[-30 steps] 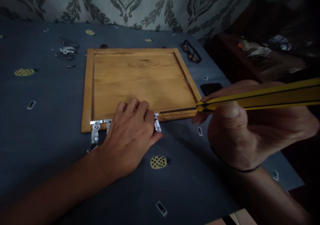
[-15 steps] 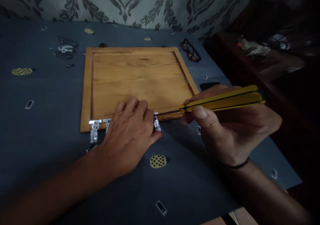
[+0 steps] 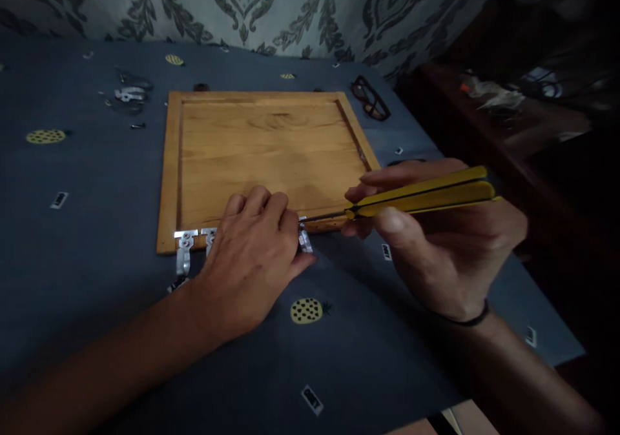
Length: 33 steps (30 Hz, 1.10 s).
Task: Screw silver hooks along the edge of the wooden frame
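Head view: your left hand point(image 3: 252, 261) lies palm down with loose fingers on the near edge of the wooden board point(image 3: 261, 151), in the middle of the frame. It hides most of the silver metal there. A left clip point(image 3: 184, 248) and a right clip point(image 3: 305, 240) peek out beside it. Your right hand point(image 3: 436, 241), at the right, grips a yellow screwdriver point(image 3: 421, 193). Its thin tip reaches the right clip, but the very end is too dark to see. Glasses point(image 3: 371, 98) lie on the blue cloth point(image 3: 97, 228), upper right.
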Each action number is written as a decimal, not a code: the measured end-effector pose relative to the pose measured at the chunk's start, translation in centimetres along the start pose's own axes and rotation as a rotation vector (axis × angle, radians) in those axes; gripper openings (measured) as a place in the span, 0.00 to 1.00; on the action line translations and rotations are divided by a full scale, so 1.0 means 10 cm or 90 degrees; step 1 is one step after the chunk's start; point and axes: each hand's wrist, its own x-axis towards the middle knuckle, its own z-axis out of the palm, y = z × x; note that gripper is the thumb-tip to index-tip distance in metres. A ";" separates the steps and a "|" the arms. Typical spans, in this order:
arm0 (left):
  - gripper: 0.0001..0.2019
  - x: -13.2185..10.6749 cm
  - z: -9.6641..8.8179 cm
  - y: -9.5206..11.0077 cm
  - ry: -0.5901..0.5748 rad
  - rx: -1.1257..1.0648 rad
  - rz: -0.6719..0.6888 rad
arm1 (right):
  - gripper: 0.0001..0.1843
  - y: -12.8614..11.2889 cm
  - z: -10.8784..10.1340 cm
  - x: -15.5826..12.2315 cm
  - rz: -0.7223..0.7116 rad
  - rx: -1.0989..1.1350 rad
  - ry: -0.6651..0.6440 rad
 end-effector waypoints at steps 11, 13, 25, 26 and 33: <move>0.13 -0.01 0.00 -0.01 0.000 -0.002 0.003 | 0.09 -0.04 -0.05 0.02 -0.009 -0.001 -0.034; 0.12 -0.01 0.01 -0.01 -0.001 0.000 0.001 | 0.07 -0.02 -0.05 0.02 -0.036 -0.029 -0.012; 0.15 -0.01 0.01 -0.01 0.006 0.003 0.008 | 0.10 -0.02 -0.01 0.03 -0.006 0.018 0.011; 0.14 -0.01 0.01 -0.01 0.004 0.002 0.009 | 0.12 -0.03 -0.02 0.03 -0.004 0.029 -0.001; 0.13 -0.01 0.01 0.00 0.000 0.010 0.001 | 0.15 -0.07 0.00 0.01 0.013 0.029 -0.010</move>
